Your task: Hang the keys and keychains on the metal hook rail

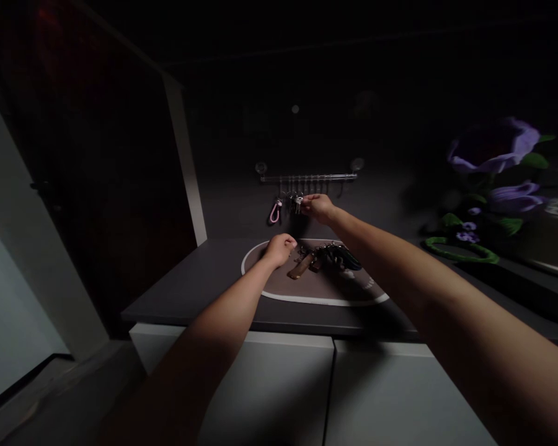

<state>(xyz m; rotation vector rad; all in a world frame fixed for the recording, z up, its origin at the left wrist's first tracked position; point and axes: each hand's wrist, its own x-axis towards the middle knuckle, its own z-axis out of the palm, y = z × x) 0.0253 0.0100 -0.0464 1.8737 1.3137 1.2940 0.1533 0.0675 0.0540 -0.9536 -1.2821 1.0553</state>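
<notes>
There are two hands in this view. The right hand (319, 207) has its fingers almost closed and pinches one bunch of keys (297, 204), which hangs from a metal hook rail (307, 178) on the wall, with two suction cups (357, 164) at its ends. Just beside this bunch hangs one pink loop strap (274, 212). The left hand (279, 249) is loosely curled above an oval brown mat (279, 288) with a white border, near one heap of dark keys (330, 255) and a brown leather fob (300, 266); I cannot tell if it holds something. The mat lies on a dark worktop (177, 291).
</notes>
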